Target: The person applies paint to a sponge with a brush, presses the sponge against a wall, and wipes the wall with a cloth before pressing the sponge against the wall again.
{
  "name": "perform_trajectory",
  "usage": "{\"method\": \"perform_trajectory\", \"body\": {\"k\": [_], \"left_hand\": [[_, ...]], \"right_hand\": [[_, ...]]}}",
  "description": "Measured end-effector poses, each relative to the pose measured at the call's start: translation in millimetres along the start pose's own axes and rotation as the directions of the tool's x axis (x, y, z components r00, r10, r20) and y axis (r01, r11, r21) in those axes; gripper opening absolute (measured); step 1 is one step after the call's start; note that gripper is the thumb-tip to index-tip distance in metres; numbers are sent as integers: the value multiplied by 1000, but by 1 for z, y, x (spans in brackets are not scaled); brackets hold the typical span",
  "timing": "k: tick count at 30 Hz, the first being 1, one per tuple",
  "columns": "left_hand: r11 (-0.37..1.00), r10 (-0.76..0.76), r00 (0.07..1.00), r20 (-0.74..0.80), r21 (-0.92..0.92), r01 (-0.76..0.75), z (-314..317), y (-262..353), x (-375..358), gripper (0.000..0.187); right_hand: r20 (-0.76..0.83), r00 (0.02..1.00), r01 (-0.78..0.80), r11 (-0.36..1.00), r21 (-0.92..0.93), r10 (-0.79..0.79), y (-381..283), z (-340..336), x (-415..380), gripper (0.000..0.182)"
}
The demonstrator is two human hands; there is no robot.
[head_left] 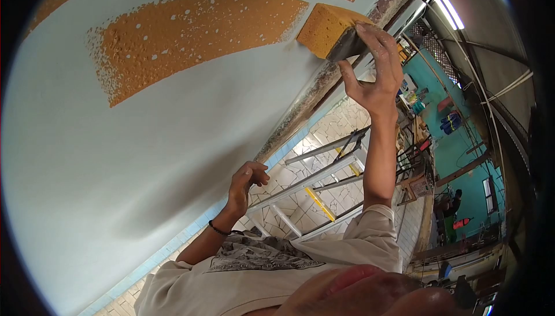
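My right hand point(378, 73) is raised to the wall at upper right, with its fingers and thumb around the dark edge of an orange, porous sponge block point(324, 27). The block sits against the pale wall point(191, 125), at the right end of a speckled orange painted patch point(196, 35). Lower down, my left hand point(245, 186), with a dark bracelet at its wrist, is beside the wall. Its fingers are loosely bent and apart, with nothing seen in them.
An aluminium ladder point(318, 180) with yellow parts is below me over the stone-patterned floor point(289, 180). A rough, stained ledge point(312, 93) runs along the wall's edge. Benches with clutter, a turquoise wall point(445, 160) and another person point(452, 206) are at right.
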State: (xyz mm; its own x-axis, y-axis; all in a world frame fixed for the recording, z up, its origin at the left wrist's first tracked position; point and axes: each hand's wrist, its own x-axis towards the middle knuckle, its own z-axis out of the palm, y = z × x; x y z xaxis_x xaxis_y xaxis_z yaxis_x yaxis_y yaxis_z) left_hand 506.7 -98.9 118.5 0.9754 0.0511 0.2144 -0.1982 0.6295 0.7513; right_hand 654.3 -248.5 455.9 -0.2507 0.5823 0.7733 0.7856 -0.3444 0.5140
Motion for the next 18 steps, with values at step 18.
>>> {"method": "perform_trajectory", "body": {"k": [18], "left_hand": [[1000,-2,1000,1,-7,2,-2,-5,14,49]], "right_hand": [[-30,999,-19,1000,-16,18,-8,7,6,65]]}}
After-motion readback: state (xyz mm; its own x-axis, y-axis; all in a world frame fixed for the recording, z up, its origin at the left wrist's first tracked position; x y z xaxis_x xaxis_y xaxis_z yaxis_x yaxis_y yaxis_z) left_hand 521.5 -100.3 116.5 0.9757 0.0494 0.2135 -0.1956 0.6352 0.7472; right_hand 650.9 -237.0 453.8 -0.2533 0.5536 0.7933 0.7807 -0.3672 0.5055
